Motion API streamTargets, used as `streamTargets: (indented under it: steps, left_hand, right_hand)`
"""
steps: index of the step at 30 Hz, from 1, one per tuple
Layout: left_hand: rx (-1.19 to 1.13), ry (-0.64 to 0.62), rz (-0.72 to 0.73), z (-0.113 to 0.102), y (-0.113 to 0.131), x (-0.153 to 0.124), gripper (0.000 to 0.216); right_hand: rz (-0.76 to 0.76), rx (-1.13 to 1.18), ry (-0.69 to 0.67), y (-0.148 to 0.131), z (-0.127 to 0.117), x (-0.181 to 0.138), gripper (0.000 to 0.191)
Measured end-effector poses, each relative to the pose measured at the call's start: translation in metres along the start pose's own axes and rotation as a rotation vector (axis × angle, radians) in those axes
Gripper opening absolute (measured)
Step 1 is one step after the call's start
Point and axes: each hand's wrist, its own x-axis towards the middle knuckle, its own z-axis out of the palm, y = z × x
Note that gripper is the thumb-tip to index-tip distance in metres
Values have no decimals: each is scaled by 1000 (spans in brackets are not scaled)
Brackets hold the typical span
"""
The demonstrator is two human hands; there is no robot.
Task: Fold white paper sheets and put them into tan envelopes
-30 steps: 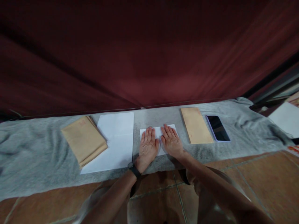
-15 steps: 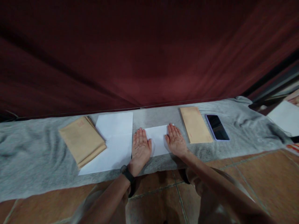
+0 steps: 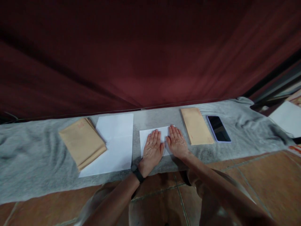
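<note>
A small folded white paper [image 3: 144, 138] lies on the grey cloth [image 3: 35, 163] in front of me. My left hand [image 3: 152, 149] rests flat on its middle with the fingers stretched out; a dark band sits on that wrist. Beside it, thumbs nearly touching, my right hand [image 3: 176, 142] lies flat on the paper's right part, fingers together and extended. Neither hand grips anything.
Left of the folded paper lies a large white sheet [image 3: 115, 142], and further left a stack of brown envelopes [image 3: 81, 142]. To the right sit a single brown envelope [image 3: 196, 125] and a dark phone [image 3: 218, 128]. A dark red curtain [image 3: 141, 56] hangs behind. White paper [image 3: 285, 117] lies far right.
My left hand slid left off the folded paper half a second ago, then moved back right onto its middle. My right hand stayed on the paper's right side.
</note>
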Motion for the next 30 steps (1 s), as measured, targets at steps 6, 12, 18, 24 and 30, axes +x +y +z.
streamTargets:
  steps: [6,12,18,24,30]
  left_hand:
    - [41,4,-50,-2,-15,-2,59]
    - [71,-61,-65,-6,-16,-1,57]
    - [55,-34,-81,-10,-22,-4,57]
    - [49,11,-126,-7,-33,-8,58]
    - [38,43,-161,-5,-38,-12,60]
  right_hand:
    - [15,28,-22,1,-9,5,57]
    - [-188,127,-128,-23,-16,12,53]
    - [-201,107,-118,-29,-9,9,52]
    - [-156,71,-87,-16,-5,7,54]
    - [-106,42,-46,-8,-4,2,59]
